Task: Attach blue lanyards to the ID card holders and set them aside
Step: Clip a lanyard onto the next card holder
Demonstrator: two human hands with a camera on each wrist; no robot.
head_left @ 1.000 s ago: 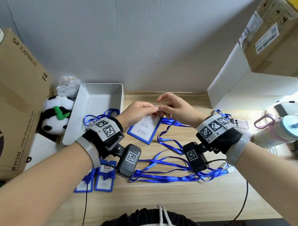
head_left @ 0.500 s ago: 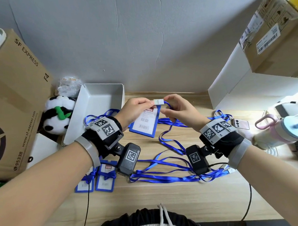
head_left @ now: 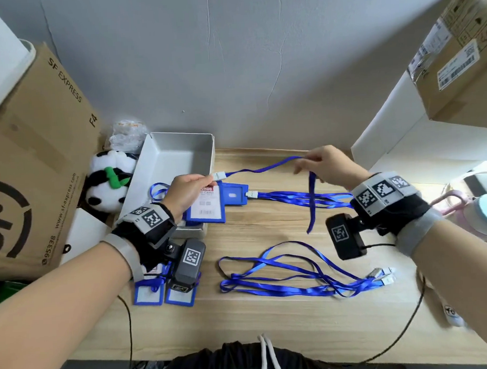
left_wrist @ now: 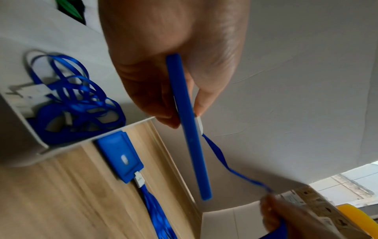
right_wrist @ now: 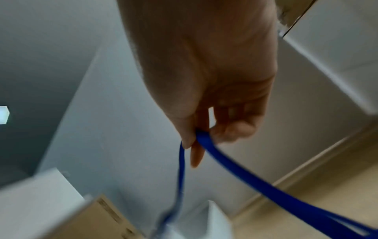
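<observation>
My left hand (head_left: pixel 204 182) (left_wrist: pixel 184 116) grips a blue ID card holder (head_left: pixel 207 211) (left_wrist: pixel 189 137) by its top, above the table beside the white tray. A white lanyard clip (head_left: pixel 219 175) (left_wrist: pixel 198 125) sits at the holder's top edge. From it a blue lanyard (head_left: pixel 264 169) (right_wrist: pixel 235 168) stretches right to my right hand (head_left: pixel 305 162) (right_wrist: pixel 200 134), which pinches the strap; its loose end hangs down. A second holder (head_left: pixel 233 194) (left_wrist: pixel 122 155) lies on the table with a lanyard clipped on.
Several loose lanyards (head_left: pixel 282 277) lie mid-table. Two holders (head_left: pixel 148 293) lie at the front left. The white tray (head_left: pixel 177 156) with coiled lanyards (left_wrist: pixel 71 100), a panda toy (head_left: pixel 108 182) and a cardboard box (head_left: pixel 35 165) stand left. Boxes (head_left: pixel 455 77) and a pink bottle (head_left: pixel 483 215) stand right.
My hands have drawn apart. The right hand slid rightward along the strap, pulling it out, while the left hand kept the holder and shifted left.
</observation>
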